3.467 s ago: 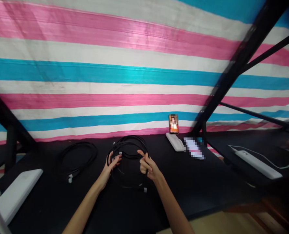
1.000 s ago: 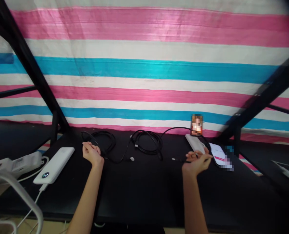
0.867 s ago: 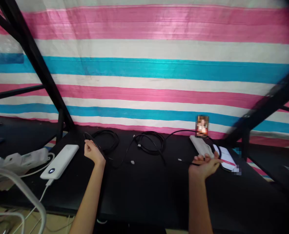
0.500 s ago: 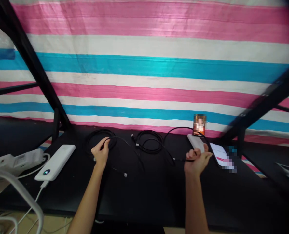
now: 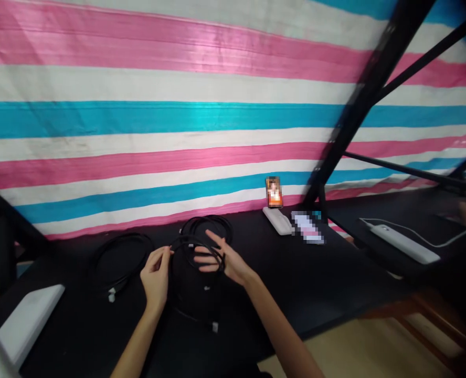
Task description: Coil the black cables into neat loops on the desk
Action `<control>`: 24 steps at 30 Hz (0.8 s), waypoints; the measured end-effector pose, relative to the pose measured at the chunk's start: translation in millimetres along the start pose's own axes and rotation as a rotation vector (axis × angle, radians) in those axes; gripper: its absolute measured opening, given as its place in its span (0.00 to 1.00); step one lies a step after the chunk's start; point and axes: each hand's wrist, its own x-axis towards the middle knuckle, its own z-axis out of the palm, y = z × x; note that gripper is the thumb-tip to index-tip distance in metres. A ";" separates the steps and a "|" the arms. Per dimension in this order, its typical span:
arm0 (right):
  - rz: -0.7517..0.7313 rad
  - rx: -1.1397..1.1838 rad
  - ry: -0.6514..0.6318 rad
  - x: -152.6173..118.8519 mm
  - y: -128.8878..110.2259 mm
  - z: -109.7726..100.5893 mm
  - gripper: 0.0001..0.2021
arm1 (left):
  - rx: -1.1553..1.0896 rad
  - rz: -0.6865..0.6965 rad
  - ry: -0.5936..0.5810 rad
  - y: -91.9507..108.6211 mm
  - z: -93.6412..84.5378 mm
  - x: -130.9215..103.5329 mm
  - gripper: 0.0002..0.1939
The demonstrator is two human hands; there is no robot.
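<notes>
My left hand (image 5: 156, 273) pinches a black cable (image 5: 186, 238) between thumb and fingertips above the black table. The cable bends in a loop toward my right hand (image 5: 231, 262), whose fingers are spread, with the loop lying across them. Below the hands, one end of cable trails down to a pale connector (image 5: 215, 326). To the left lies a coiled black cable (image 5: 95, 262) with a light plug. A second coiled cable (image 5: 227, 223) rests behind my right hand, which partly hides it.
A white power bank (image 5: 30, 320) lies at the left. At the back right are a grey-white device (image 5: 278, 220), a small lit screen (image 5: 274, 192) and a blurred phone-like object (image 5: 307, 227). Black frame bars (image 5: 347, 121) slant up. Another white power bank (image 5: 406, 244) sits farther right.
My right hand has come left toward my left hand and opened from its grip on the cable. The cable between the hands now forms a loop. The view has turned right.
</notes>
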 end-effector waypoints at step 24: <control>-0.200 -0.571 0.330 6.0 16.0 -11.6 0.26 | 0.001 -0.117 -0.150 -20.5 14.4 -11.3 0.21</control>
